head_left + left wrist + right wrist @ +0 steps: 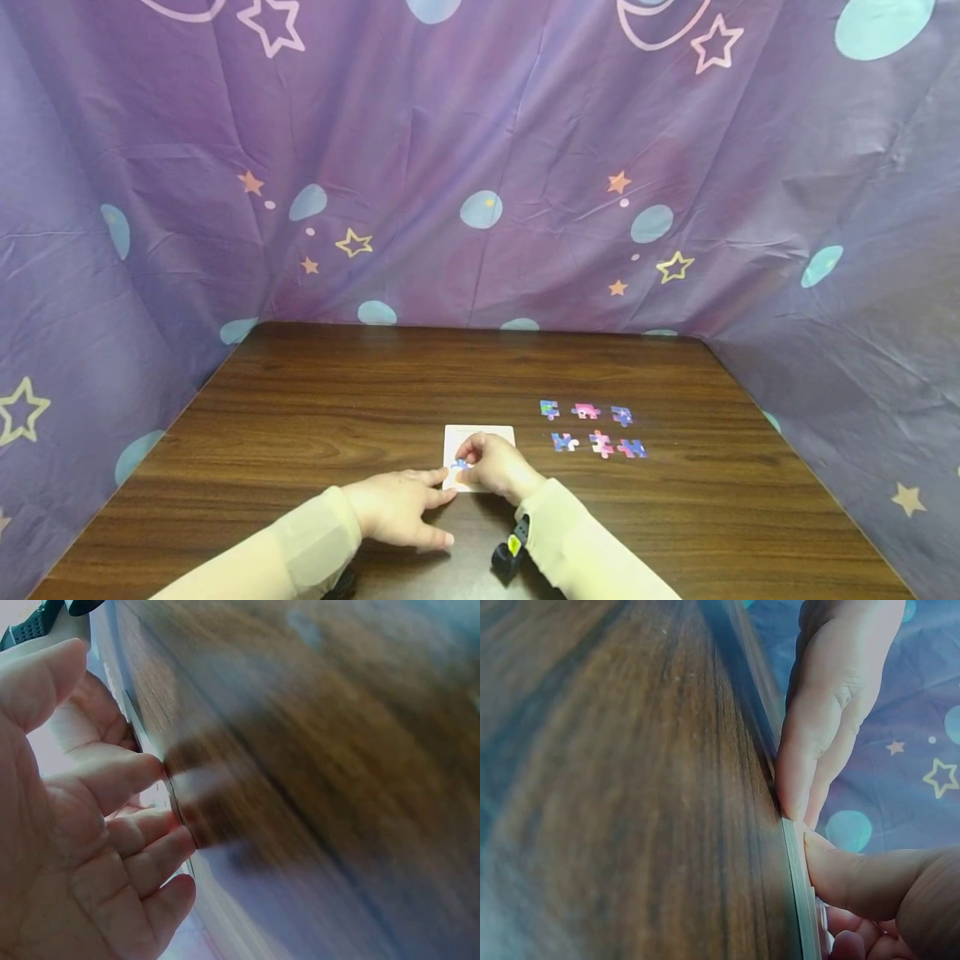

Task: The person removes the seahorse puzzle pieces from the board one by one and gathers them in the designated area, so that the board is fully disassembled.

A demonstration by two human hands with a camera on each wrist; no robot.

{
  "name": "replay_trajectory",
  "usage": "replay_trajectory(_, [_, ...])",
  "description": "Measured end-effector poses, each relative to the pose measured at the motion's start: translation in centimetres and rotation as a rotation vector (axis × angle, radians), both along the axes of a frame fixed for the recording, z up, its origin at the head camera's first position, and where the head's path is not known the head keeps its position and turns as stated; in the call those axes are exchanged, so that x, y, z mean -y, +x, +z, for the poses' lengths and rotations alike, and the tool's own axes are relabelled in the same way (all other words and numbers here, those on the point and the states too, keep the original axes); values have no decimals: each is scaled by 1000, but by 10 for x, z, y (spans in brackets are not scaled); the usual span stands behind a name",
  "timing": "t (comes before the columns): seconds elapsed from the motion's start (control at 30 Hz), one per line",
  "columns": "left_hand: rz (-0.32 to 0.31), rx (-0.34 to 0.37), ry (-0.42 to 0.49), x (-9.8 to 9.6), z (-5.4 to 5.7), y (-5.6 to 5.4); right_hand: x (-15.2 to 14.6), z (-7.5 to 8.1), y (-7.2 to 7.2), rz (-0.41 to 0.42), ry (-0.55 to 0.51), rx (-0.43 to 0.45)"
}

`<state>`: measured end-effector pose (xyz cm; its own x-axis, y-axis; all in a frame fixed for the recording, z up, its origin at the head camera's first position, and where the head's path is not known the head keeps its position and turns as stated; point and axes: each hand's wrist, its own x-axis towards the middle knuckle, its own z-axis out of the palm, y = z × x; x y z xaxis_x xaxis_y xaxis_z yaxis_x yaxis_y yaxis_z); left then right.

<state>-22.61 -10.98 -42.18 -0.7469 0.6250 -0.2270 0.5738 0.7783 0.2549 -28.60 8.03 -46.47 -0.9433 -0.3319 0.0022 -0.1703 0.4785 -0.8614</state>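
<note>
A white square puzzle board (480, 431) lies on the table at front centre. My right hand (495, 467) is over it, thumb and fingertips pinching a small blue jigsaw piece (461, 464) near the board's left side; the hand hides most of the board. My left hand (397, 504) lies to the left with its fingers stretched out, fingertips at the board's left edge. In the left wrist view, the fingers (161, 851) line up along that edge. The right wrist view has the right thumb (855, 877) on the board close to the left fingertips.
To the right of the board, several loose pink and blue jigsaw pieces (601, 444) lie in two rows on the brown wooden table (337, 392). A purple curtain (420, 150) with stars surrounds the back and sides. A black wrist strap (521, 533) hangs under the right sleeve.
</note>
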Motion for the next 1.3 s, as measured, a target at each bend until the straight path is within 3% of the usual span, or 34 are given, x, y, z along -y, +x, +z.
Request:
replay_trajectory(0.63, [3, -17, -4, 0, -2, -1, -1, -1, 2, 14, -57, -15])
replay_trajectory(1.3, [9, -1, -11, -2, 0, 0, -5, -2, 0, 5, -148, 51])
